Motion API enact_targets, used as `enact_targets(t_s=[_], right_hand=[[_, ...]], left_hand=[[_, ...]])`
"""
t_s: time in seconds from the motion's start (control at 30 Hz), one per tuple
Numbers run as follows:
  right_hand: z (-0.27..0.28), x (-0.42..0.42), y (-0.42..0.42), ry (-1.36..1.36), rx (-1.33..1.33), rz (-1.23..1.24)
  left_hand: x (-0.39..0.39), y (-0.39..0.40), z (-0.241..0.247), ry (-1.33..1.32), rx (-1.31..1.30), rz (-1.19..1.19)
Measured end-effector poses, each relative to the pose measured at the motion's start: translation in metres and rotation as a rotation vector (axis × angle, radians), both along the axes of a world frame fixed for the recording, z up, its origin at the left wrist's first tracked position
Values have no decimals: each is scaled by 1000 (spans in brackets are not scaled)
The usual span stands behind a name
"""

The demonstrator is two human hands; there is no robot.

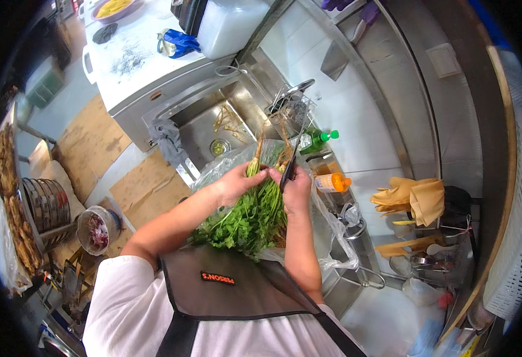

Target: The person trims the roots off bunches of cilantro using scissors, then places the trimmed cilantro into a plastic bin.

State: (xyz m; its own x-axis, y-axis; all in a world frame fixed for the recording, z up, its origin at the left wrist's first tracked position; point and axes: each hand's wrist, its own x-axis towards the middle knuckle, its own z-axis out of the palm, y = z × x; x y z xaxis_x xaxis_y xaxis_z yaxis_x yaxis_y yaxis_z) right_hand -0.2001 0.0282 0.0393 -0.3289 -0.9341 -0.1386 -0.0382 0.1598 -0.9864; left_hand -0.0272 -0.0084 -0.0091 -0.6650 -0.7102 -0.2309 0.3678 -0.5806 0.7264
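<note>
My left hand [239, 182] holds a leafy green herb bunch, likely coriander [238, 221], near its pale stem bases, with brown roots [261, 143] pointing away from me. My right hand [295, 189] grips the dark handle of a knife [297, 149], whose blade points away beside the roots; its fingertips touch the stems. A clear plastic bag [332, 227] lies spread under and around the leaves. Beyond it, cut roots [229, 122] and green scraps lie in a stainless steel sink [198, 125], some at the drain.
A grey cloth [169, 138] hangs over the sink's left edge. A green bottle [316, 139] and an orange-capped bottle [332, 182] stand to the right, near hanging yellow rubber gloves [410, 198]. A wire basket [292, 109] sits at the sink's back corner.
</note>
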Motion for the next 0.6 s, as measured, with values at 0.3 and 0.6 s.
enact_targets(t_s=[0.3,0.6], right_hand=[[4,-10,7,33,5,43],[-4,10,2,-37,14,202]], left_hand=[[-16,9,-8,-70,-326,-91],[11,15,13,-253,-540,-81]])
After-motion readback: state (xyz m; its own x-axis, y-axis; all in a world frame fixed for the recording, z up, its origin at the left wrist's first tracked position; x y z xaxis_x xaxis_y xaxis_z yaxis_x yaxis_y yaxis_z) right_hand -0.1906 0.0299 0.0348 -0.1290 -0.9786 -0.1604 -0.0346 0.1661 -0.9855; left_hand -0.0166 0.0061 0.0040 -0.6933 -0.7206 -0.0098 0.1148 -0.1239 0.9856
